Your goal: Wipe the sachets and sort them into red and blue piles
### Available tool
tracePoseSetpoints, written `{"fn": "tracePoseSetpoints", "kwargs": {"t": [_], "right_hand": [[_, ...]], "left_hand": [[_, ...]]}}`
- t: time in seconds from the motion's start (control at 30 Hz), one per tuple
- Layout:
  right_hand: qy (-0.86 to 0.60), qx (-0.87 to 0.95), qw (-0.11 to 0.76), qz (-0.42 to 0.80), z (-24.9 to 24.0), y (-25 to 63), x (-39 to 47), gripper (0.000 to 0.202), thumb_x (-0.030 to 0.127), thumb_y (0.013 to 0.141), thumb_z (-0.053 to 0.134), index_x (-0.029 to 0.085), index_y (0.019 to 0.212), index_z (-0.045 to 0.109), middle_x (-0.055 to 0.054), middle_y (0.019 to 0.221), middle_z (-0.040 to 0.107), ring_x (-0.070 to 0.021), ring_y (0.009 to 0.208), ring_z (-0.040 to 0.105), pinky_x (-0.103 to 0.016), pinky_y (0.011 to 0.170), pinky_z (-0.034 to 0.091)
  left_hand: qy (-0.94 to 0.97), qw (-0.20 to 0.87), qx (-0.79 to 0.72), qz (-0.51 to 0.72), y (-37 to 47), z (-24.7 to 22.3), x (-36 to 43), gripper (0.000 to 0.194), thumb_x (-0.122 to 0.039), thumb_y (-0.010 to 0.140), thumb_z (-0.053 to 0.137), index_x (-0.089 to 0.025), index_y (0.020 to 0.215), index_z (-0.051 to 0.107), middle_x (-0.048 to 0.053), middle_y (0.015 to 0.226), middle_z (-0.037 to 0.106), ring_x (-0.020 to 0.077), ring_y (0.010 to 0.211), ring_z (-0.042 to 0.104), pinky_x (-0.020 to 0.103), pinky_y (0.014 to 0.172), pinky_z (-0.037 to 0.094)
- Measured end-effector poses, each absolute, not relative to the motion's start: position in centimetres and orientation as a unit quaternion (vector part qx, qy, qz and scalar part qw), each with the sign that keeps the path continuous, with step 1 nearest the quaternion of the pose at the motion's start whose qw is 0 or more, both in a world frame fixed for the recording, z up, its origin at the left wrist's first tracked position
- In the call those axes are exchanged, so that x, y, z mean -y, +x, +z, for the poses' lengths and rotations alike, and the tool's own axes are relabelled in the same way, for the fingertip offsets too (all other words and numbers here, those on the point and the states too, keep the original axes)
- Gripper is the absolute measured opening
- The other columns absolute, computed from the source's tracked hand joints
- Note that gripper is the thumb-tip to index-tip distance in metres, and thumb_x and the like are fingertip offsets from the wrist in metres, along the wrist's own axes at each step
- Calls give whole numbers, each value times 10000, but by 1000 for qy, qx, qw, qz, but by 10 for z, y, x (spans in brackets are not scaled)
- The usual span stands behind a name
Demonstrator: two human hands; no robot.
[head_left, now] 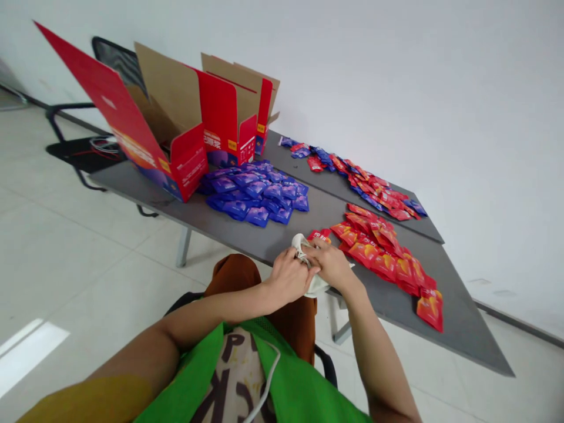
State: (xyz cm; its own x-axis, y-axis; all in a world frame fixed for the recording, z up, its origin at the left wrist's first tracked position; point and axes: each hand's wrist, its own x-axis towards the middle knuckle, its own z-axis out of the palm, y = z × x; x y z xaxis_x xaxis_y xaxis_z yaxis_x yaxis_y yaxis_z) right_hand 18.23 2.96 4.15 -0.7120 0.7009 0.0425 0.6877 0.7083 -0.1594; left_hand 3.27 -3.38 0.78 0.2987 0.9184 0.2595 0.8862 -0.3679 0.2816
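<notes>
Pale cloth (317,286): off-white, soft, crumpled into folds. One bunched end stands up between the two hands; a looser part hangs below the fingers, at the near edge of the grey tabletop (325,205). No print seen on the part that shows; the rest is covered by the hands.

Left hand (291,279): fingers (285,257) curled inward, closed on the cloth. Right hand (330,264): fingers (311,251) bent over the cloth from the other side, pressing its folds together. The hands meet over it.

Just beyond the right fingers: single red pouch (319,234), partly hidden, white lettering. To the right of the fingers: heap of red pouches (383,264) with orange print, overlapping in a slanting band; one end pouch (430,308) lies nearest the table's edge.

Left of and beyond the fingers: pile of blue-violet pouches (259,191), in front of the cartons. Farther beyond: mixed red and blue pouches (374,191) in a long strip.

Containers, far left of the fingers: nearest carton (189,161), middle carton (247,141) and rear carton (263,132). All red outside, brown inside, flaps raised. Contents cannot be made out from this angle.
</notes>
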Motion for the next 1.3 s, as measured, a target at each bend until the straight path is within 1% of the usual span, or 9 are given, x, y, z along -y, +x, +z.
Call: {"fn": "tracePoseSetpoints", "kwargs": {"t": [0.1, 0.23, 0.33, 0.47, 0.6, 0.7, 0.93, 1.1, 1.3], "right_hand": [[-419, 907, -14, 21, 39, 175, -49, 340, 362, 990, 343, 302, 1148, 638, -50, 1025, 599, -166, 889, 601, -229, 677, 408], [-495, 865, -76, -41, 43, 163, -74, 377, 341, 986, 308, 272, 1133, 649, -91, 1029, 609, -201, 900, 619, -262, 707, 417], [-519, 850, -81, -40, 54, 155, -86, 387, 342, 978, 317, 242, 1107, 668, -125, 1049, 612, -237, 918, 621, -292, 727, 421], [-496, 867, -38, -24, 71, 162, -74, 354, 384, 971, 376, 296, 1209, 623, -93, 1117, 600, -214, 946, 611, -272, 759, 407], [-385, 923, 19, 22, 63, 177, -40, 335, 358, 968, 411, 338, 1247, 595, -56, 1104, 604, -181, 950, 601, -238, 724, 395], [-396, 916, 14, 57, 44, 181, -29, 332, 310, 955, 427, 341, 1236, 601, -45, 1079, 632, -178, 910, 616, -241, 689, 403], [-569, 822, -25, 22, 35, 167, -67, 350, 373, 976, 344, 323, 1171, 631, -74, 1095, 673, -220, 963, 643, -289, 742, 453], [-614, 789, -24, 10, 48, 169, -90, 379, 294, 973, 323, 197, 1122, 657, -168, 1085, 663, -267, 993, 636, -336, 803, 449], [-463, 885, -12, 50, 61, 179, -59, 329, 374, 964, 415, 335, 1233, 599, -59, 1149, 650, -212, 1034, 612, -256, 792, 424]], "left_hand": [[791, 24, -580, 196, 38, 20, 35, 550, -423, 961, 271, -124, 1022, 728, 160, 951, 710, 299, 1049, 556, 490, 1033, 305], [764, 43, -627, 149, 46, 32, 38, 615, -410, 972, 219, -117, 895, 754, 148, 774, 716, 266, 781, 660, 618, 1069, 148], [763, 68, -632, 117, 50, 37, 35, 654, -410, 977, 187, -100, 860, 751, 160, 754, 711, 254, 709, 679, 609, 1006, 275], [771, 83, -624, 90, 43, 39, 31, 664, -435, 972, 187, -85, 881, 744, 194, 805, 708, 269, 778, 692, 409, 766, 484], [794, 62, -597, 95, 30, 36, 34, 641, -393, 979, 181, -99, 885, 743, 176, 812, 716, 250, 819, 691, 410, 859, 463], [797, 59, -590, 115, 29, 35, 36, 605, -355, 984, 186, -115, 923, 738, 158, 821, 722, 238, 803, 692, 448, 941, 420], [788, 79, -607, 60, 46, 40, 26, 609, -388, 971, 211, -83, 918, 735, 201, 798, 700, 287, 781, 692, 386, 684, 507], [809, 68, -583, 33, 44, 42, 26, 590, -377, 971, 224, -78, 928, 731, 203, 826, 702, 273, 800, 695, 356, 686, 505], [828, 54, -558, 15, 26, 49, 26, 598, -407, 969, 224, -113, 899, 740, 184, 835, 709, 285, 816, 693, 376, 710, 502]]}}
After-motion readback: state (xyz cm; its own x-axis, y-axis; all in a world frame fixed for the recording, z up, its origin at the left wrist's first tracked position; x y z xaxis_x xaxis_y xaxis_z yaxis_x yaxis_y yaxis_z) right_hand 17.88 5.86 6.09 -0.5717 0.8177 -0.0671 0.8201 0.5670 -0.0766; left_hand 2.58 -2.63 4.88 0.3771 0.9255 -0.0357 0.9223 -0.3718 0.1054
